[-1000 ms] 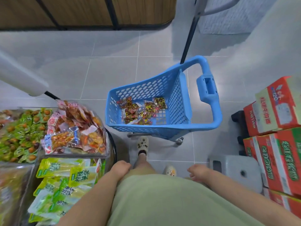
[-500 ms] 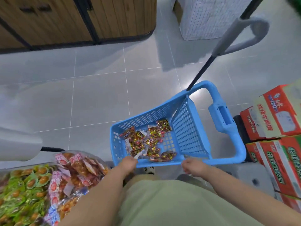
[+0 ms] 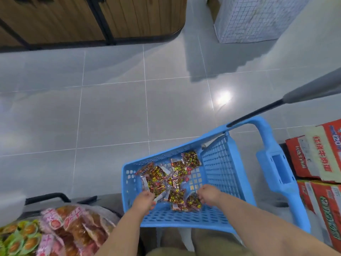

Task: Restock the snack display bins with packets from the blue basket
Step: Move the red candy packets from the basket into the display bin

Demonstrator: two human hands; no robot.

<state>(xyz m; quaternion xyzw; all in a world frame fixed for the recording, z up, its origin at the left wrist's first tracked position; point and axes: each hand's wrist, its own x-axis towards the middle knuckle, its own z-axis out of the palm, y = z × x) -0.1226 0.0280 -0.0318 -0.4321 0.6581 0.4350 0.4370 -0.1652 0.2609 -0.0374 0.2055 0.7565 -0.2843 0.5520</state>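
Observation:
The blue basket (image 3: 217,174) stands on the tiled floor right in front of me, with several red-and-yellow snack packets (image 3: 175,178) lying loose on its bottom. Both my hands are down inside it. My left hand (image 3: 144,200) sits at the near left of the pile, fingers curled over the edge of a packet (image 3: 158,195). At the near right of the pile, my right hand (image 3: 208,194) has its fingers bent down onto a packet (image 3: 193,201); its grip is hidden. A display bin of pink packets (image 3: 73,228) lies at the lower left.
A bin of green packets (image 3: 16,235) sits at the far lower left. Red cardboard boxes (image 3: 313,157) are stacked on the right behind the basket's handle (image 3: 276,169). A grey pole (image 3: 287,100) slants over the basket. A wooden counter stands at the far side of the floor.
I have leaned forward over the basket. Both hands went from its near rim down into the packet pile. The display bins slid toward the lower left of the view.

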